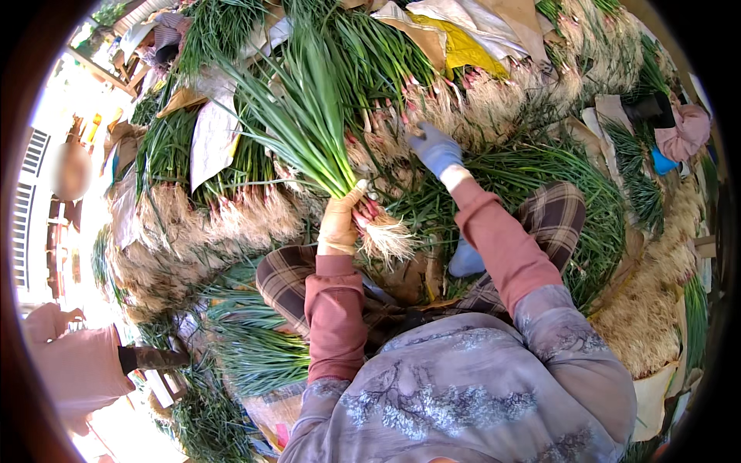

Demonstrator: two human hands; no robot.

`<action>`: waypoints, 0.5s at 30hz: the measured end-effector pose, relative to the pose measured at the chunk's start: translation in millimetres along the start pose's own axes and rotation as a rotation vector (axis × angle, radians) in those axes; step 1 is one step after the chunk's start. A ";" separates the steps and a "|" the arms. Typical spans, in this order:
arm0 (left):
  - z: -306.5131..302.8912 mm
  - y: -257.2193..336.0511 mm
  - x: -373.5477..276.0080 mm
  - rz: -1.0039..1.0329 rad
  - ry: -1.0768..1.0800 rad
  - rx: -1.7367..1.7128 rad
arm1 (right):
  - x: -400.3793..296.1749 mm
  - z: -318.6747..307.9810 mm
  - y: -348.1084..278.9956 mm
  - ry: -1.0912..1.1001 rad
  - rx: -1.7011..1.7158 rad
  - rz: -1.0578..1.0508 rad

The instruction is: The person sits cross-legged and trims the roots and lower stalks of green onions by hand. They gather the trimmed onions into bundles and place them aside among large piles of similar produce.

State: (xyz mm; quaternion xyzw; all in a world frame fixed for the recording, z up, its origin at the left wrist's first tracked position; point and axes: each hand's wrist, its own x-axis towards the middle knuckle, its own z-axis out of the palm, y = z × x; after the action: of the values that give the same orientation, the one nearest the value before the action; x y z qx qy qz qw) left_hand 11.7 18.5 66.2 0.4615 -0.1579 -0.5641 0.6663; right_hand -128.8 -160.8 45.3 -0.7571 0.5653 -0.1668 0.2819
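Observation:
My left hand [341, 217], in a tan glove, is closed around a bunch of green onions [324, 127]. Their long green leaves fan up and away from me, and their reddish bulbs and pale roots hang to the right of my fist. My right hand [435, 149], in a blue-grey glove, reaches forward to the roots and red bulbs of a large heap of green onions [417, 95]. Its fingertips are at the edge of that heap, and whether they pinch a stalk cannot be told.
Rows of onions with bushy roots [255, 217] lie at left and ahead, partly under sacks [214, 139] and a yellow sheet [472, 49]. Loose green leaves [556, 173] spread at right. A bunch of onions [266, 347] lies beside my left knee. Other people are at left and far right.

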 end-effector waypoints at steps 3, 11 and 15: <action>-2.2 -16.8 16.2 -0.065 -0.008 -0.072 | 17.1 13.6 -10.0 -0.023 0.035 0.026; -24.6 -47.1 40.7 0.003 0.023 -0.089 | -73.9 21.0 4.5 -0.498 0.062 -0.577; -15.7 -46.3 38.7 -0.062 -0.083 0.036 | -41.1 27.2 23.5 -0.330 0.414 -0.132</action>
State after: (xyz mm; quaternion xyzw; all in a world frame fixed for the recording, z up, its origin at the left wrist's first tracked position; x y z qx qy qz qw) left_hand 7.3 -6.5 9.3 0.4544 -0.1810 -0.6001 0.6329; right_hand -143.7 -120.0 12.2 -0.7356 0.4150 -0.1712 0.5073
